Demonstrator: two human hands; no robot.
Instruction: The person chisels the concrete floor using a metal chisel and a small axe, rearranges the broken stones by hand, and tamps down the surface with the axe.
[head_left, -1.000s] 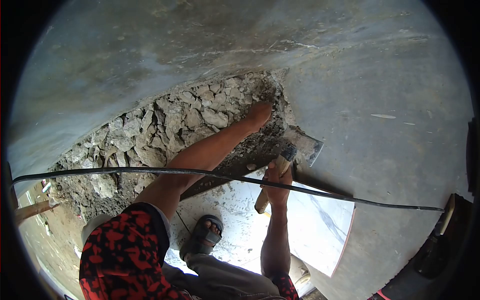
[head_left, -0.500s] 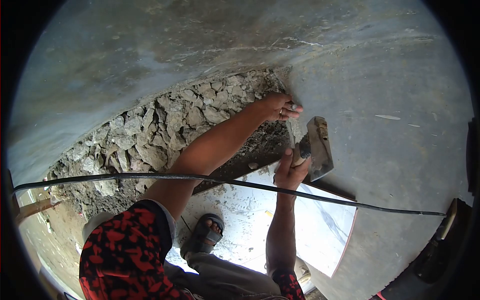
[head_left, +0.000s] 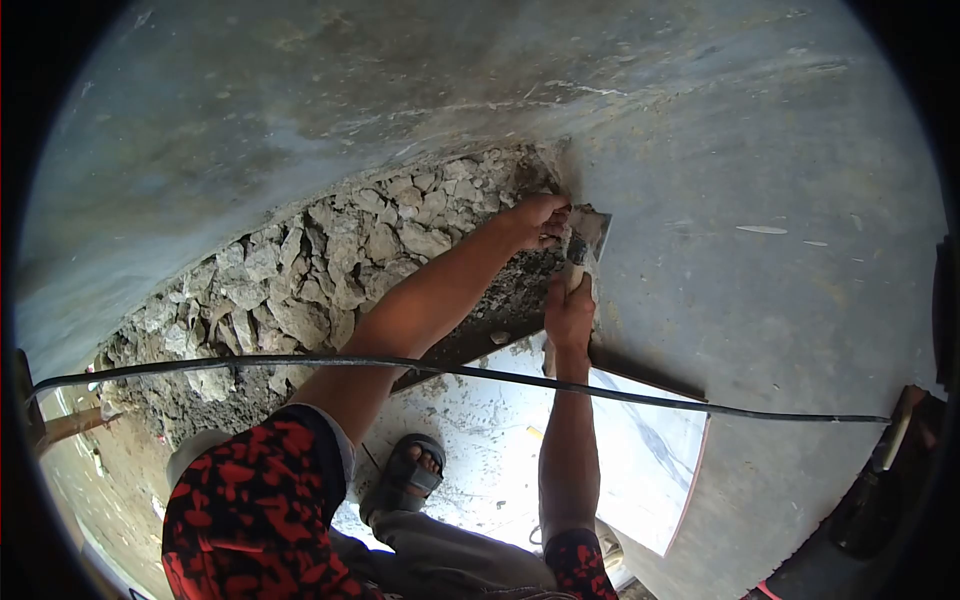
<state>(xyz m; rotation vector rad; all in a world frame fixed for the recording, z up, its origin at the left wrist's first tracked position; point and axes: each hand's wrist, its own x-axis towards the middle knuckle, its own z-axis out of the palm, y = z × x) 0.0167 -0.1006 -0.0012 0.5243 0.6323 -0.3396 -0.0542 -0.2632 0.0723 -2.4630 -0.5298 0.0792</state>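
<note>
Wrapped firmly round the hammer (head_left: 591, 228), my right hand (head_left: 570, 312) sits at five o'clock from my curled left hand (head_left: 540, 221); whether that grips anything, I cannot tell.

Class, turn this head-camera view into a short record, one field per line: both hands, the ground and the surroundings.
Right hand: closed around the handle of a wooden-handled tool with a broad metal head
Left hand: curled close to the metal head; anything held is hidden
Ground: rough pale-grey stones; dark loose soil
Surroundings: smooth grey concrete-like surface; white grey-veined panel
Cable: thin black line crossing the view
Footwear: dark open-toed sandal
</note>
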